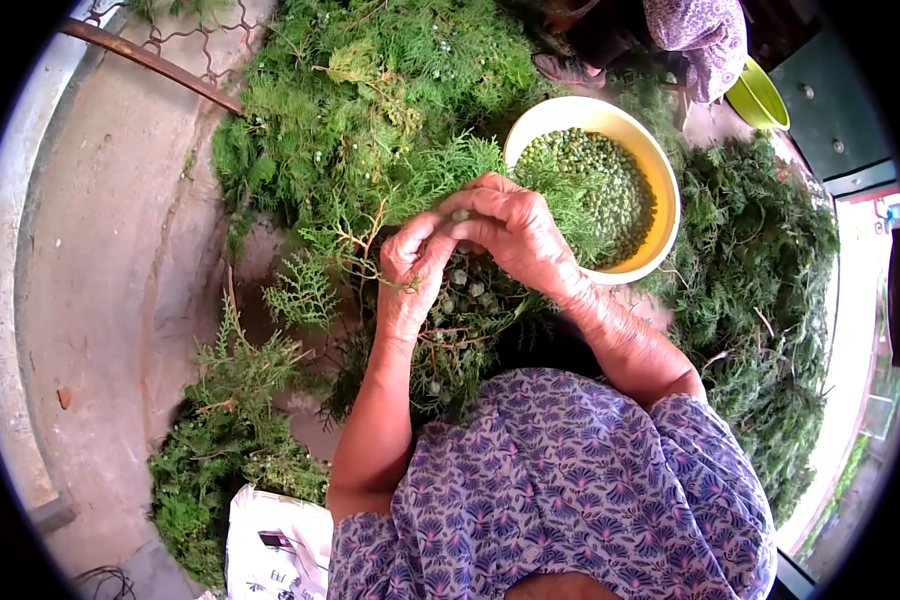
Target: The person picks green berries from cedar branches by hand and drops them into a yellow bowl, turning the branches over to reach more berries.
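My left hand (410, 275) grips a green conifer sprig (365, 245) by its thin brown stem. My right hand (515, 235) pinches a small green berry (460, 214) at the sprig's top between thumb and fingertips. Both hands meet just left of a yellow-and-white bowl (660, 190) filled with several picked green berries (600, 185). Under my hands lies a cluster of branches with round grey-green berries (465, 300).
A big heap of green conifer branches (370, 90) covers the concrete floor ahead, another heap (760, 290) lies to the right, a smaller pile (220, 450) at lower left. A white printed bag (270, 545) sits near my elbow. Another person's patterned sleeve (700, 35) and a lime bowl (760, 95) are beyond.
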`<state>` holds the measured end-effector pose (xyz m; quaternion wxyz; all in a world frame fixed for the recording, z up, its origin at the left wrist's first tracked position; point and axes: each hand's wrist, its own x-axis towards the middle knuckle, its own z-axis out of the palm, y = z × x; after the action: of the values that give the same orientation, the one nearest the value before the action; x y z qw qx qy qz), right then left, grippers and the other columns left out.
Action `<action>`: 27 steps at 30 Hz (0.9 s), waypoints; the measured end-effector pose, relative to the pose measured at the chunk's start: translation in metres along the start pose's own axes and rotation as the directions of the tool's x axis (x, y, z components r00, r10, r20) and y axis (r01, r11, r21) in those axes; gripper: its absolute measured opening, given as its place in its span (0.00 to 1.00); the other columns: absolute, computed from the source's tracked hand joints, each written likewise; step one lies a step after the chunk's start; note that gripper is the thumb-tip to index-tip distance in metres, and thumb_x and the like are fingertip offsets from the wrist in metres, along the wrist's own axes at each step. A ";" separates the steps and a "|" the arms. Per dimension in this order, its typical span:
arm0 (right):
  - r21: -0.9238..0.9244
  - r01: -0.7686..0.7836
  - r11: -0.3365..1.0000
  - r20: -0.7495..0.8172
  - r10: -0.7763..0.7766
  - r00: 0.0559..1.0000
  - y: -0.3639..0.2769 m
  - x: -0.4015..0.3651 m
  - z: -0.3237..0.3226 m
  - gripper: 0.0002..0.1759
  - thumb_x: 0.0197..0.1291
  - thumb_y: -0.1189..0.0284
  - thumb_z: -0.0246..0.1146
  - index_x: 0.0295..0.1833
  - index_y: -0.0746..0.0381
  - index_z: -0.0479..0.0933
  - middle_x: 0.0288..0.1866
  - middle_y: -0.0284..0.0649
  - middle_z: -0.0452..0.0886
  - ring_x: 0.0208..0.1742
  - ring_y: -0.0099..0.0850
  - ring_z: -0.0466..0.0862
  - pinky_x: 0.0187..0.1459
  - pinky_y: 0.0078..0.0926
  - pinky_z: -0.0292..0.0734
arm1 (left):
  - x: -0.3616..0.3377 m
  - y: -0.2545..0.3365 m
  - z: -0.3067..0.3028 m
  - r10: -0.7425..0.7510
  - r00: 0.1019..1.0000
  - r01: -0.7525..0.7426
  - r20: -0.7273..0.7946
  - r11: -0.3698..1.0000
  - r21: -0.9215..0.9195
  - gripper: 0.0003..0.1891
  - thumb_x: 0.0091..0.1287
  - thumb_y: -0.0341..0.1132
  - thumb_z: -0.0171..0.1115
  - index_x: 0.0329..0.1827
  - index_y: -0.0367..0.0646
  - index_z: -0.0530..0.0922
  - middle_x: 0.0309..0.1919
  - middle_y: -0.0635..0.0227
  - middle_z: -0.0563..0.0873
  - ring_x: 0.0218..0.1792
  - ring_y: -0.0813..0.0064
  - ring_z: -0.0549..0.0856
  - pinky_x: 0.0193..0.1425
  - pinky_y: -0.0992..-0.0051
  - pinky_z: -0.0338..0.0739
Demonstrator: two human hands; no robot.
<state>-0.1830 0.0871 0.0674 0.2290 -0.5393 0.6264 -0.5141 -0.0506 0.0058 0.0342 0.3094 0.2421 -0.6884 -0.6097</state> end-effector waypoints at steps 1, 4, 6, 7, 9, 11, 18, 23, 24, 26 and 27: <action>0.003 0.022 1.000 -0.046 -0.022 0.999 0.004 0.000 0.002 0.09 0.52 0.79 0.64 0.42 0.64 0.79 0.33 0.40 0.79 0.33 0.32 0.80 0.37 0.25 0.76 | 0.000 0.002 0.001 -0.023 1.000 0.023 0.005 0.999 -0.036 0.08 0.65 0.31 0.59 0.44 0.39 0.80 0.31 0.70 0.83 0.33 0.84 0.79 0.39 0.82 0.73; 0.226 -0.298 0.928 0.029 0.299 0.954 0.002 0.003 0.000 0.08 0.55 0.79 0.63 0.42 0.66 0.79 0.31 0.38 0.79 0.26 0.25 0.78 0.28 0.22 0.74 | 0.002 0.012 0.005 -0.097 0.995 0.097 0.005 0.989 -0.109 0.08 0.65 0.31 0.60 0.43 0.36 0.80 0.29 0.72 0.83 0.31 0.85 0.77 0.36 0.83 0.72; 0.381 -0.409 0.829 0.075 0.413 0.907 0.003 0.004 0.000 0.06 0.58 0.76 0.62 0.41 0.65 0.79 0.27 0.35 0.79 0.19 0.19 0.74 0.19 0.18 0.69 | 0.003 0.010 0.006 -0.132 0.991 0.132 0.012 0.973 -0.187 0.08 0.65 0.31 0.59 0.41 0.36 0.80 0.29 0.73 0.82 0.29 0.86 0.76 0.34 0.83 0.70; 0.541 -0.449 0.711 0.089 0.483 0.871 0.003 0.004 -0.002 0.06 0.59 0.75 0.61 0.41 0.64 0.79 0.25 0.35 0.78 0.17 0.18 0.73 0.17 0.16 0.68 | 0.002 0.000 0.002 -0.120 0.992 0.123 0.027 0.980 -0.157 0.08 0.65 0.32 0.59 0.40 0.36 0.81 0.28 0.74 0.82 0.28 0.87 0.75 0.33 0.84 0.69; 0.780 -0.386 0.493 0.055 0.560 0.827 0.014 0.009 -0.005 0.06 0.62 0.71 0.59 0.37 0.64 0.77 0.22 0.35 0.77 0.14 0.19 0.71 0.12 0.14 0.65 | -0.001 -0.006 0.002 -0.157 0.988 0.156 0.005 0.970 -0.188 0.08 0.65 0.33 0.59 0.38 0.36 0.80 0.28 0.74 0.81 0.28 0.87 0.74 0.34 0.84 0.68; 0.858 -0.301 0.416 0.069 0.487 0.871 0.026 0.006 -0.013 0.06 0.62 0.72 0.59 0.38 0.64 0.75 0.24 0.35 0.78 0.19 0.21 0.76 0.17 0.16 0.71 | 0.001 -0.007 0.002 -0.195 0.981 0.188 -0.011 0.958 -0.217 0.08 0.66 0.33 0.59 0.37 0.36 0.80 0.28 0.75 0.81 0.28 0.87 0.73 0.34 0.84 0.68; 0.626 -0.351 0.697 0.089 0.383 0.920 -0.005 -0.018 -0.023 0.05 0.57 0.76 0.64 0.38 0.63 0.76 0.33 0.35 0.78 0.31 0.24 0.78 0.31 0.19 0.75 | -0.001 -0.011 0.003 -0.210 0.975 0.163 -0.078 0.905 -0.394 0.09 0.66 0.34 0.58 0.41 0.37 0.79 0.32 0.74 0.81 0.33 0.83 0.75 0.42 0.81 0.69; -0.224 0.040 0.974 -0.015 -0.044 0.999 0.018 -0.025 0.007 0.14 0.45 0.77 0.67 0.41 0.63 0.77 0.31 0.44 0.73 0.33 0.43 0.77 0.36 0.33 0.73 | 0.000 -0.019 0.000 -0.196 0.979 0.160 -0.054 0.908 -0.388 0.09 0.64 0.30 0.60 0.44 0.36 0.78 0.37 0.72 0.82 0.35 0.85 0.76 0.44 0.83 0.71; -0.225 0.042 0.974 -0.020 -0.047 0.999 0.020 -0.024 0.008 0.14 0.45 0.77 0.67 0.41 0.63 0.77 0.31 0.44 0.73 0.33 0.43 0.77 0.36 0.33 0.73 | 0.000 -0.019 0.001 -0.210 0.976 0.173 -0.064 0.914 -0.368 0.09 0.65 0.30 0.59 0.44 0.36 0.78 0.37 0.72 0.81 0.35 0.84 0.76 0.44 0.83 0.71; -0.336 0.003 0.942 0.076 0.023 0.997 0.023 -0.023 0.009 0.16 0.45 0.78 0.68 0.43 0.63 0.77 0.34 0.43 0.75 0.35 0.40 0.78 0.37 0.30 0.74 | 0.001 -0.019 0.003 -0.217 0.974 0.181 -0.070 0.921 -0.346 0.08 0.65 0.30 0.59 0.44 0.36 0.78 0.37 0.72 0.81 0.36 0.84 0.76 0.45 0.83 0.70; -0.365 -0.019 0.931 0.068 0.047 0.997 0.022 -0.022 0.010 0.14 0.46 0.77 0.67 0.41 0.64 0.78 0.33 0.43 0.76 0.35 0.38 0.78 0.38 0.31 0.75 | 0.001 -0.022 0.004 -0.162 0.982 0.133 -0.093 0.956 -0.263 0.08 0.66 0.31 0.58 0.43 0.36 0.78 0.35 0.72 0.81 0.34 0.84 0.76 0.43 0.82 0.70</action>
<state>-0.1775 0.1005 0.0386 0.1574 -0.5810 0.7105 -0.3644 -0.0548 0.0050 0.0127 0.3303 0.2852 -0.5655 -0.6998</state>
